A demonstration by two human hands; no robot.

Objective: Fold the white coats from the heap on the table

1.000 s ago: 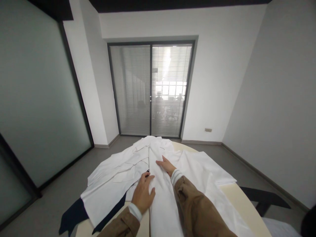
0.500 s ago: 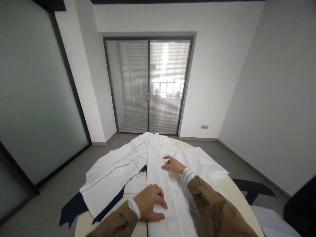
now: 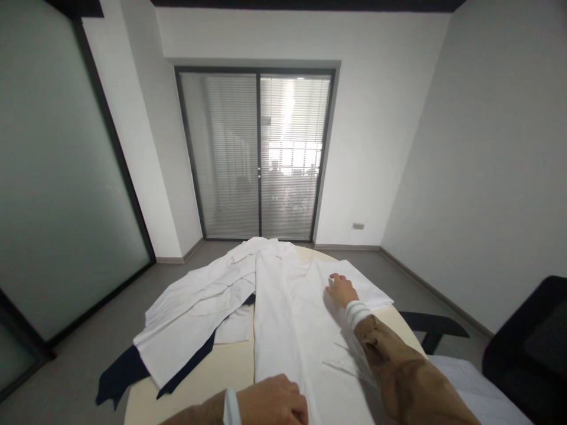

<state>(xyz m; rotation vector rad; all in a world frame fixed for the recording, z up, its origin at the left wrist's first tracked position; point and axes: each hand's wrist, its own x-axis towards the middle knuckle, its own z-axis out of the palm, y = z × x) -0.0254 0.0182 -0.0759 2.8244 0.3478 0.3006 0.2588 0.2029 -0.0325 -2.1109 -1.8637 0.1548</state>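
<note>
A long white coat (image 3: pixel 279 319) lies spread down the table, its surface mostly smooth with some creases at the right. My right hand (image 3: pixel 342 289) rests on its right side near a sleeve, fingers apart and lightly bent. At the bottom edge, my left hand (image 3: pixel 274 401) is over the near part of the coat, its fingers curled in. The fingertips of that hand are hidden, and the cloth there seems to be gripped.
More white clothing (image 3: pixel 190 313) is heaped on the left over a navy cloth (image 3: pixel 119 378) hanging past the edge of the round cream table (image 3: pixel 225 369). A black chair (image 3: pixel 531 348) with white cloth (image 3: pixel 465 383) on it stands at right. Glass doors (image 3: pixel 257 153) are behind.
My right hand has moved right and outward across the coat. My left hand has come nearer to me and its fingers have curled. The coat's right side lies wider and flatter.
</note>
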